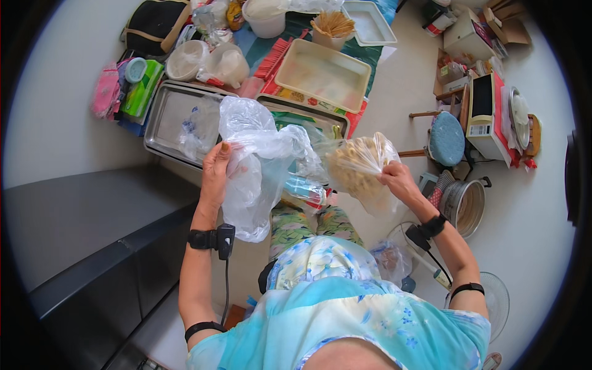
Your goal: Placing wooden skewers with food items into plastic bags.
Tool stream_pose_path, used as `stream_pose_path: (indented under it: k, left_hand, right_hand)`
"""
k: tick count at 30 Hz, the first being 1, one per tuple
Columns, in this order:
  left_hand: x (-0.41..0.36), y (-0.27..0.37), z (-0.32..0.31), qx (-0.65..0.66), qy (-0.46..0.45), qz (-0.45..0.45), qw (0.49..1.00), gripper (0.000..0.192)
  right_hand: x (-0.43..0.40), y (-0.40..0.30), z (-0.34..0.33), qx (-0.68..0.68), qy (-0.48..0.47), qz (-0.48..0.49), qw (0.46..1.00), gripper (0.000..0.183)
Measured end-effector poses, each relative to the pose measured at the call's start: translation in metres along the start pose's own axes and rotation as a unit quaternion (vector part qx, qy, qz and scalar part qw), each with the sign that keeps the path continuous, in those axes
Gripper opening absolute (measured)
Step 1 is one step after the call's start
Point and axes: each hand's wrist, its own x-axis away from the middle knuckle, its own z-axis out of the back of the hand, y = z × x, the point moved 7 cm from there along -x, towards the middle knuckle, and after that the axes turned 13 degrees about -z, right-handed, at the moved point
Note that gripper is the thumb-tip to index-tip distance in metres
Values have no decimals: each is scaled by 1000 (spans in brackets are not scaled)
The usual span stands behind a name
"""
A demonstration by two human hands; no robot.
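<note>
My left hand [217,167] grips the edge of a thin, crumpled clear plastic bag [252,180], which hangs down over my lap. Off to the right, my right hand [398,181] pinches the gathered top of a second clear plastic bag [356,175]. Pale tan ring-like pieces fill this one; what they are I cannot tell. Under the left bag lies a metal tray [162,120] with crumpled plastic in it. A blue and red plastic packet [305,188] is partly covered between my hands.
A cream tray [323,74], a red-bristled brush [272,59] and a tub of thin sticks [333,27] stand farther back. On the right are a blue-cushioned stool [446,138] and a metal pot [462,208]. A dark cabinet [101,217] borders the left side.
</note>
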Motion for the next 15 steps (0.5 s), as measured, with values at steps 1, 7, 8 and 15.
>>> stream_pose_path:
  k: [1, 7, 8, 15]
  left_hand:
    - [-4, -4, -10, 3, -5, 2, 1000, 48]
    - [-20, -36, -63, 33, -75, 2, 997, 47]
    - [-21, -39, -69, 24, -81, 1, 996, 47]
    - [-44, -89, -84, -341, -200, -186, 900, 37]
  right_hand:
    - [8, 8, 8, 1, 4, -5, 1000, 26]
    - [50, 26, 29, 45, -23, -6, 999, 23]
    - [57, 23, 28, 35, -27, 0, 999, 21]
    - [64, -2, -12, 4, -97, 49, 994, 18]
